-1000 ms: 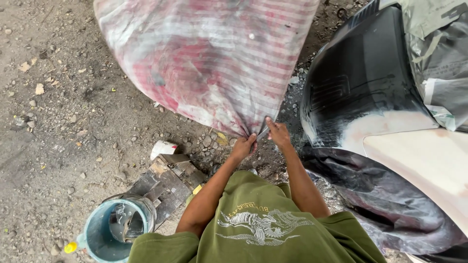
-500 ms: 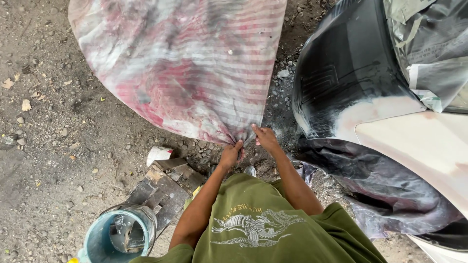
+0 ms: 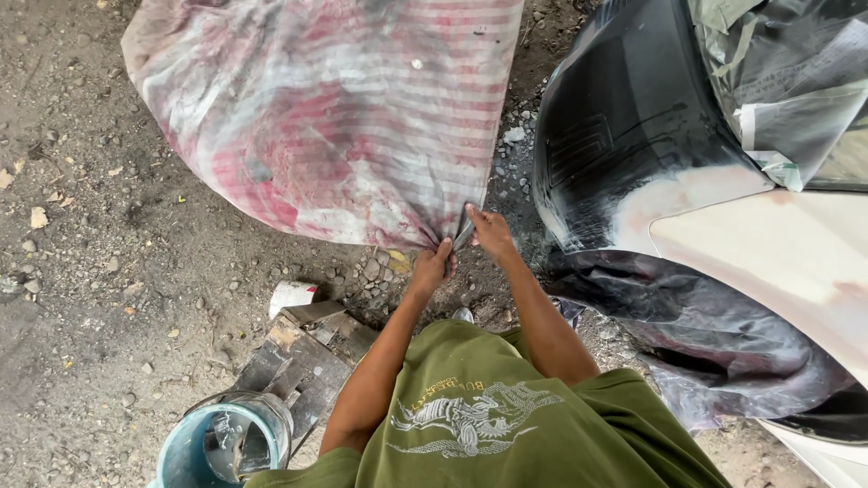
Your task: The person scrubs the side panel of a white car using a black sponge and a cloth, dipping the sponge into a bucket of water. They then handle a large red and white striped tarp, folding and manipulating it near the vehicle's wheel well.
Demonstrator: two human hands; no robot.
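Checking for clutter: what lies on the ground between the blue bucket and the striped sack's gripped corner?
In the head view, between the blue bucket and the striped sack lie a dark wooden board, a small white container and loose stones.

hands: 2 [image 3: 432, 267] [image 3: 491, 232] | striped sack [image 3: 344, 117]: 1 | blue bucket [image 3: 194, 452]: 1

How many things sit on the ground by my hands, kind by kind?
Striped sacks, gripped by left hand and right hand: 1
Blue buckets: 1
Wooden boards: 1
White cups: 1
Total: 4
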